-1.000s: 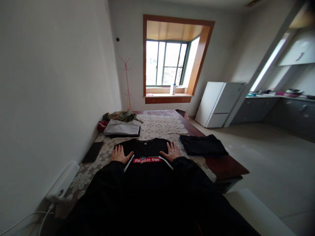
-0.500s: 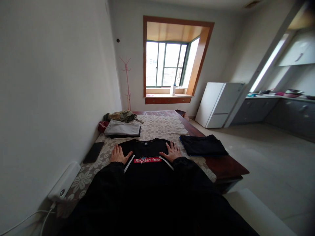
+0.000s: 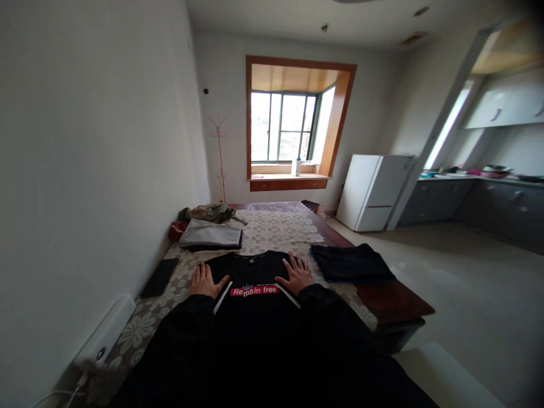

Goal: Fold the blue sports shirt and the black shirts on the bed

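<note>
Both hands are down flat on the black cotton T-shirt with the red "Remain free" chest banner (image 3: 254, 277), which lies spread face-up on the tabletop (image 3: 395, 300). The left hand (image 3: 204, 281) presses on the shirt's left shoulder area, fingers straight and spread, its grip wide apart and clamped on nothing. The right hand (image 3: 295, 275) mirrors it on the other shoulder, palm down, fingers fanned, grip likewise apart, just resting on the fabric. The red banner sits directly between the two hands, touching neither; the collar lies just beyond the fingertips, midway between them. Dark sleeves run back from both wrists toward the camera, covering the lower part of the shirt.

Under the shirt is a beige lace cloth with a flower pattern (image 3: 276, 224), stretching away past both hands. Just outside the right hand, near but apart, lies a folded dark navy garment (image 3: 351, 263). Outside the left hand, a flat black rectangular slab (image 3: 159, 277) lies by the wall; I cannot tell what it is. Beyond the left hand's fingertips sits a folded grey garment (image 3: 211, 234), and farther behind that a crumpled olive-green garment (image 3: 210, 212). Well beyond the right hand, off the tabletop, stands a white refrigerator (image 3: 374, 191).
</note>
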The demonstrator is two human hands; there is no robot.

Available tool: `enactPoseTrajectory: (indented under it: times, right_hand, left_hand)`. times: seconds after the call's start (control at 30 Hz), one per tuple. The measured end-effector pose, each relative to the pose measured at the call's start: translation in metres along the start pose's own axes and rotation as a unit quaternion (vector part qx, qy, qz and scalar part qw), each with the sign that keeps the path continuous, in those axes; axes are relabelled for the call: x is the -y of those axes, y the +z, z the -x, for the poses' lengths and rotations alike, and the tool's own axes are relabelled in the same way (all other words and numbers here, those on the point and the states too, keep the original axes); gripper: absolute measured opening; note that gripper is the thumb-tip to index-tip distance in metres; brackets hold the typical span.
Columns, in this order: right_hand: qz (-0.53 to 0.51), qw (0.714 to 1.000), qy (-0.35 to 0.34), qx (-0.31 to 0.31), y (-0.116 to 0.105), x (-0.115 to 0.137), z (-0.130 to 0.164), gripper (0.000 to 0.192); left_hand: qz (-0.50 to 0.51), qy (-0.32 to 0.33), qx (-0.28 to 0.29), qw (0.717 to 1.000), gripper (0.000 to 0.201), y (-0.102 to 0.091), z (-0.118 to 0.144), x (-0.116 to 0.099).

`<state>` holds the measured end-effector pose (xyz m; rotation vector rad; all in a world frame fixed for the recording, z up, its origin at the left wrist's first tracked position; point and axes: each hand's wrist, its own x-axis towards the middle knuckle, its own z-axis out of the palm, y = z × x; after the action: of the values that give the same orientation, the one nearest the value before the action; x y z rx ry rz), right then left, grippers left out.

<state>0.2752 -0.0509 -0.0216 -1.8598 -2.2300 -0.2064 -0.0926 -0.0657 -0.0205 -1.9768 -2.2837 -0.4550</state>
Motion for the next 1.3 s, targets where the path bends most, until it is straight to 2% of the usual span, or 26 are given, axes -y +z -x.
enactPoseTrajectory:
  times: [0.17,0.4,0.67,0.83,0.9,1.07,1.17,1.3]
  right_hand:
    - [0.035,0.994,-0.100,-0.021,-0.005,0.011,0.003,0.060]
    - [-0.016,0.987,-0.157,-0.021,-0.012,0.033,0.012,0.042]
    - [-0.050,0.994,-0.086,0.035,-0.007,0.033,0.012,0.051]
    - [-0.086,0.989,-0.058,0.105,-0.007,0.030,0.010,0.060]
    - [-0.109,0.986,-0.051,0.112,-0.012,0.030,0.009,0.061]
    - [-0.133,0.990,0.002,0.037,-0.029,0.027,0.014,0.049]
    - [-0.106,0.994,-0.001,0.019,-0.034,0.019,0.033,0.046]
    - [-0.095,0.994,-0.061,0.011,-0.027,0.001,0.081,0.054]
  left_hand:
    - [0.003,0.095,-0.045,0.994,0.088,-0.004,0.000,-0.001]
    - [0.029,0.141,-0.066,0.987,0.065,-0.018,0.003,-0.004]
    - [0.076,0.176,0.007,0.981,0.038,-0.034,0.005,-0.011]
    - [0.099,0.170,0.045,0.979,0.038,-0.034,0.005,-0.010]
    - [0.115,0.161,0.055,0.979,0.040,-0.035,0.007,-0.009]
    - [0.123,0.142,0.061,0.980,0.046,-0.037,0.022,-0.003]
    - [0.103,0.102,0.056,0.988,0.054,-0.040,0.037,0.008]
    - [0.117,0.175,0.075,0.975,0.065,-0.047,0.068,0.029]
